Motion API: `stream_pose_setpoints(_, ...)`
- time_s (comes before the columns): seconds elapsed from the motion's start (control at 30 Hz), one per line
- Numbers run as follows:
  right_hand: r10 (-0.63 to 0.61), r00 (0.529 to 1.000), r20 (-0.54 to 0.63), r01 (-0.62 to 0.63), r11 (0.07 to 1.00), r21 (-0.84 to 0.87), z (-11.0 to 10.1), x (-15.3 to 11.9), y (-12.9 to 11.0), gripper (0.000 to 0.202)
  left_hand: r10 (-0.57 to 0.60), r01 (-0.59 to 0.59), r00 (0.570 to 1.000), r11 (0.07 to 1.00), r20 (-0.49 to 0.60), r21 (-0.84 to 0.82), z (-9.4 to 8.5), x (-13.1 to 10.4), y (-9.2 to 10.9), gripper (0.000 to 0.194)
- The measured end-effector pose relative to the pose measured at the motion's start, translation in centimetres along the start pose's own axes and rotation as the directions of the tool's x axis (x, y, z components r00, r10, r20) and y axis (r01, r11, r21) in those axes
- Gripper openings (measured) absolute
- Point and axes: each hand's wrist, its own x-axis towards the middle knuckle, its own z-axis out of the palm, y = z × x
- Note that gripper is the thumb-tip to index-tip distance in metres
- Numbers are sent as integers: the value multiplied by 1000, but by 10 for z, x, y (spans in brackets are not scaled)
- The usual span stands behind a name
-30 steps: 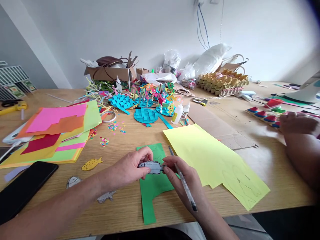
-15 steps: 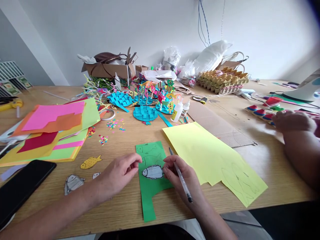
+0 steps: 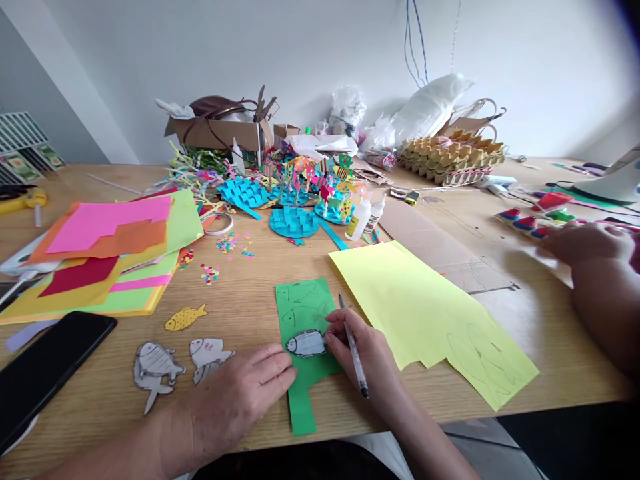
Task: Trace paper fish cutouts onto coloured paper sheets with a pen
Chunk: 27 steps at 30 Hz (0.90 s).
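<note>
A piece of green paper (image 3: 303,413) lies before me, with pencil outlines of fish on its upper part. On it rests a white fish cutout (image 3: 304,343) with a dark outline. My right hand (image 3: 367,350) holds a pen (image 3: 356,357) slanting between its fingers, while its fingertips touch the cutout's tail. Lying low, my left hand (image 3: 245,393) has its fingers stretched over the green paper's left edge, just below the fish's head. Left of it are a yellow fish cutout (image 3: 185,318) and several grey-white fish cutouts (image 3: 157,363), some overlapping.
Yellow paper (image 3: 395,300) with pencil drawings lies to the right, beside cardboard (image 3: 440,253). Stacked coloured sheets (image 3: 110,220) and a black phone (image 3: 55,373) are at left. Glue bottles (image 3: 359,220) and blue woven discs (image 3: 293,223) stand behind. Another person's hand (image 3: 590,243) is at right.
My left hand has come down and towards me, its fingers going from curled above the paper to flat on its edge. More grey-white fish cutouts show. My right hand stays at the fish's tail.
</note>
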Motion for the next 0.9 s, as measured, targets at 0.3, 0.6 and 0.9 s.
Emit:
stream_pose_setpoints(0.3, -103, 995, 0, 100, 973, -206, 0, -2, -5, 18, 9, -5, 999, 995, -42, 96, 7, 1, 4, 52)
stream_pose_setpoints(0.6, -141, 990, 0, 134, 938, -319, 4, -4, -7, 22, -27, 26, 1000, 974, 1, 224, 21, -1, 6, 40)
stream_pose_setpoints(0.9, -116, 993, 6, 112, 937, -331, 6, -5, -4, 23, -28, 24, 1000, 958, 7, 287, 33, 1, 8, 27)
